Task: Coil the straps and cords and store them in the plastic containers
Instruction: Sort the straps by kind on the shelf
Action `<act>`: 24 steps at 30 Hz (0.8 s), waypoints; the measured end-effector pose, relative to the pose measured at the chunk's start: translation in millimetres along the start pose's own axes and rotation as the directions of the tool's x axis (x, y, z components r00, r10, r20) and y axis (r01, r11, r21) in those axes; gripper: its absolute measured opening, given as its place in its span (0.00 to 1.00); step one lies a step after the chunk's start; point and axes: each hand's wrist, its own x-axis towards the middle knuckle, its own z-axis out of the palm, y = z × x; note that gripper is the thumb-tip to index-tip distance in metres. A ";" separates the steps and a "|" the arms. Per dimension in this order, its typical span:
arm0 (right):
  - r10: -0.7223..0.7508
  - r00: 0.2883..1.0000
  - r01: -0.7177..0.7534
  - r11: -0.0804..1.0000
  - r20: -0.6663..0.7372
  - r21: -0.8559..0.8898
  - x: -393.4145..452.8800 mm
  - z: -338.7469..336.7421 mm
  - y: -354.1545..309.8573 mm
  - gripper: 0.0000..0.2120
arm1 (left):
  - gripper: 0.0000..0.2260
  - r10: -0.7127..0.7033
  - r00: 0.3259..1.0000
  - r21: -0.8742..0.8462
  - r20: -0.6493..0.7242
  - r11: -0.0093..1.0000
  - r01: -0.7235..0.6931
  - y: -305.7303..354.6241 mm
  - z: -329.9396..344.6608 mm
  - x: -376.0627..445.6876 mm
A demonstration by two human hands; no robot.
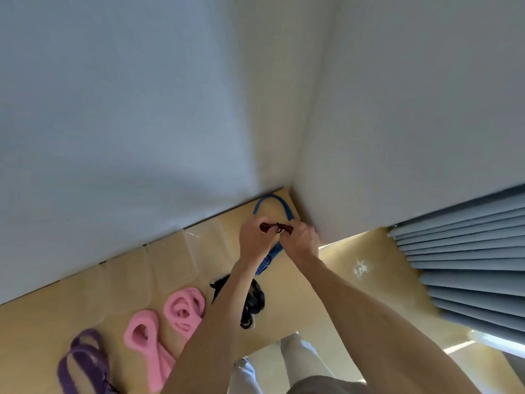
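A: How many of each on the tabletop (pixel 335 282)?

B: One blue cord (pixel 272 255), gathered into several parallel strands; its far loop lies near the corner where the two walls meet; the doubled tail runs back toward the person between the wrists. Two pink straps (pixel 184 308), both looped, side by side and seemingly touching; one purple strap (pixel 85 362) at the near left, partly cut off by the lower edge; one black bundle (pixel 254 301), partly hidden behind the left forearm, too dark to sort out.

A: And containers?

B: Clear plastic containers (pixel 170 265) in a row along the left wall; I make out about four, but the edges are faint, so the count is uncertain.

A: The hands?

B: Close together over the blue cord; the left hand (pixel 254 241) and the right hand (pixel 302 240) each pinch an end of a small dark reddish tie (pixel 277 227) stretched between them; whether it wraps the cord I cannot tell.

A: Edges and room?

B: The left wall (pixel 127 123) bounds the far side; a second wall (pixel 412 123) closes the corner on the right; pleated blue-grey curtains (pixel 468 265) hang past it; bare tabletop lies right of the cord; the near edge drops off just beyond the black bundle, with legs in pale trousers (pixel 301 359) below.
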 end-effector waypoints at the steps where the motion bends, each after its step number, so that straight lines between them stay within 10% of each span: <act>1: 0.009 1.000 -0.009 0.999 -0.019 0.032 -1.6 -9.1 -7.8 0.05 | 0.03 -0.035 0.999 -0.103 0.000 0.994 0.035 8.9 -5.6 0.7; 7: 0.064 0.991 -0.074 0.994 0.119 0.085 -8.9 -76.3 -70.5 0.04 | 0.18 -0.251 0.957 -0.611 0.148 0.738 0.288 50.4 -46.9 -8.5; 11: 0.072 0.977 -0.116 0.968 0.199 0.222 -28.5 -119.4 -114.3 0.06 | 0.27 -0.188 0.931 -0.279 0.314 0.918 0.280 53.3 -55.5 -48.8; 14: 0.061 0.972 -0.164 0.869 0.228 0.466 -51.1 -144.8 -142.8 0.07 | 0.16 -0.020 0.904 -0.171 0.427 0.980 0.102 60.8 -58.1 -73.4; 24: 0.052 0.999 -0.043 0.570 0.016 0.821 -139.3 -157.4 -163.9 0.06 | 0.11 0.208 0.960 -0.138 0.188 0.973 -0.184 85.8 -91.3 -105.3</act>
